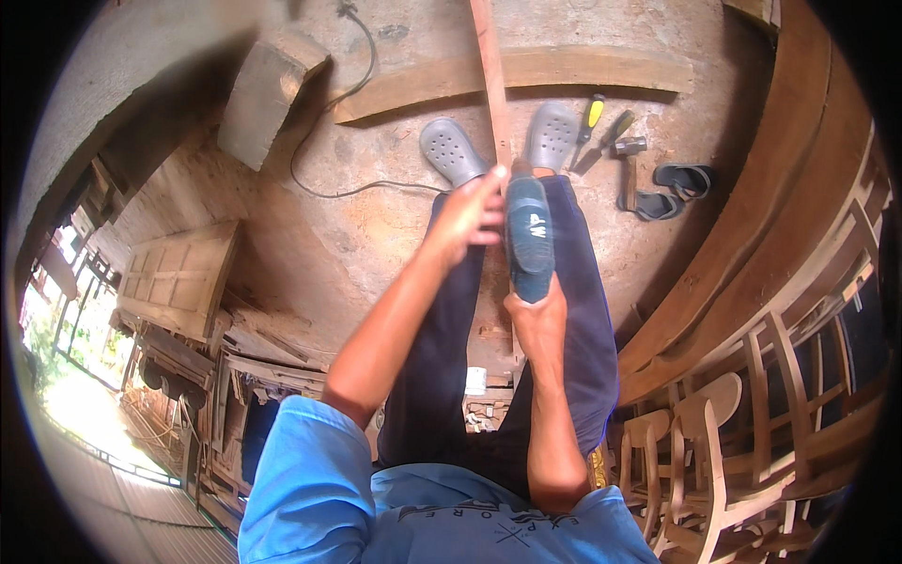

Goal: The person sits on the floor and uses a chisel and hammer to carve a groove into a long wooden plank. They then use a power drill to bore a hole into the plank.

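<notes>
right hand (534, 315) is gripping the rear of a dark blue power tool (528, 240), fingers wrapped closed | tool is lying lengthwise on the narrow wooden strip (491, 75), running away between the person's legs | left hand (467, 218) is resting beside the tool's front, fingers loosely curled against it

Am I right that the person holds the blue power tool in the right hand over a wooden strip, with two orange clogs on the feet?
Not quite: the clogs are grey, not orange, as the head view shows. The rest stands: the right hand grips the blue power tool over the wooden strip.
</notes>
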A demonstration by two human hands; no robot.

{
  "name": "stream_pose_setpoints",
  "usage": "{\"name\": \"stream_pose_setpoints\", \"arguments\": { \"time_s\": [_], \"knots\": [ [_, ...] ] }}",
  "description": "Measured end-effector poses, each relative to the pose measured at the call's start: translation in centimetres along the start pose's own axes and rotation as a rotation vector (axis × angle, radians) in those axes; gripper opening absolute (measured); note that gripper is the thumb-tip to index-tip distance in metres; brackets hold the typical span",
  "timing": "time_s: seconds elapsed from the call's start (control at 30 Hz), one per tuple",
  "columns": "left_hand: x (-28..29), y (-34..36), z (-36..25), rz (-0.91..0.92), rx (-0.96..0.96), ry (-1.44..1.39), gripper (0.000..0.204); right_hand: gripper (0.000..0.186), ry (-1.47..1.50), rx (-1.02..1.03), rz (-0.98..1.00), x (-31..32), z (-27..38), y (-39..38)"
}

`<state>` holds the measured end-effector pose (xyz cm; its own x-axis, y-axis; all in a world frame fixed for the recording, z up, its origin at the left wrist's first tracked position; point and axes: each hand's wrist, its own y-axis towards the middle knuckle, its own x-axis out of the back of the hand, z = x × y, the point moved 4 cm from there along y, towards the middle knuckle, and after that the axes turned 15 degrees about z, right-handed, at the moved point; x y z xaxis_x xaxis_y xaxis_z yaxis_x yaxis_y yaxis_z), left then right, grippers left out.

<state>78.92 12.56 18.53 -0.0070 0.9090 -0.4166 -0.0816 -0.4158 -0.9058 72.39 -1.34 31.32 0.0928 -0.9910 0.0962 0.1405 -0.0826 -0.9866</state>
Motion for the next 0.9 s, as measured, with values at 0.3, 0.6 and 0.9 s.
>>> {"name": "stream_pose_setpoints", "arguments": {
  "time_s": [0.3,0.6,0.9],
  "knots": [
    [-3.2,0.5,2.8,0.082,-0.221,-0.336,0.038,0.043,-0.085,-0.05,0.038,-0.8,0.3,0.8],
    [-2.9,0.4,2.8,0.077,-0.236,-0.365,0.037,0.044,-0.082,-0.07,0.048,-1.0,1.5,0.8],
    [-2.7,0.4,2.7,0.073,-0.23,-0.345,0.033,0.042,-0.087,-0.06,0.044,-1.1,1.5,0.8]
  ]
}}
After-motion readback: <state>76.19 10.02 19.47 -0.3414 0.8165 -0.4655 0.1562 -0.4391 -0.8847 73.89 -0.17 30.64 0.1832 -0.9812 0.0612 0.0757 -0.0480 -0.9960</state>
